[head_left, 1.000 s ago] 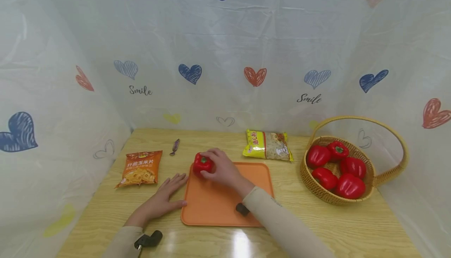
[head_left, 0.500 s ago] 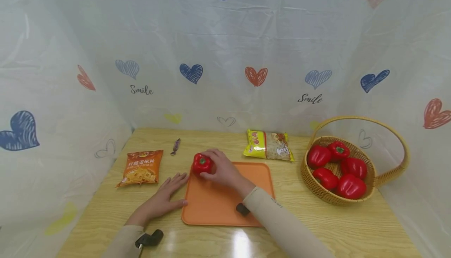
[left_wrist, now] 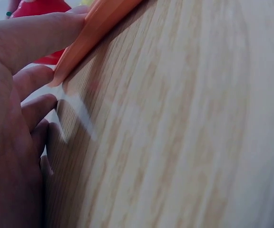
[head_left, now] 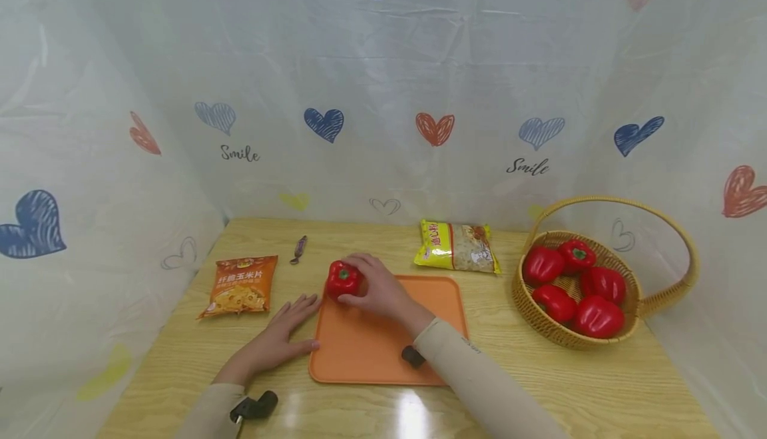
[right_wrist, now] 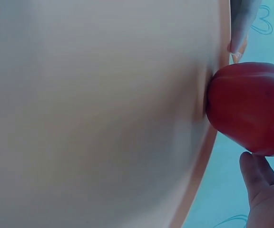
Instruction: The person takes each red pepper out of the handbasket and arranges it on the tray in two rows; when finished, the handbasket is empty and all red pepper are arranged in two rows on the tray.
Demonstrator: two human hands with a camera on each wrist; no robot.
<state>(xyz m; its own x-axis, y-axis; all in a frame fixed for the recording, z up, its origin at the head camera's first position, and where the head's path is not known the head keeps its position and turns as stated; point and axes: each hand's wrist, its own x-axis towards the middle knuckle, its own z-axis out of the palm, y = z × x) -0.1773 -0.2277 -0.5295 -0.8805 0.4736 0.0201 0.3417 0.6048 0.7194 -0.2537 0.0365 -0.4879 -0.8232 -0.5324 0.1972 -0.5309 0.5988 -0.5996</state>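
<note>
A red bell pepper stands stem up at the far left corner of the orange tray. My right hand holds it from the right, fingers curled over its far side and thumb on the near side. Seen from the right wrist, the pepper's base meets the tray close to its rim. My left hand lies on the table left of the tray, fingers spread and straight, thumb touching the tray's edge. In the left wrist view, fingers of that hand reach the tray's rim.
At the right stands a wicker basket with a tall handle, holding several red bell peppers. A yellow snack bag lies behind the tray. An orange chip bag and a small wrapped candy lie to the left.
The pepper has tilted a little and shifted very slightly left under my right hand. My left hand has stayed in place.
</note>
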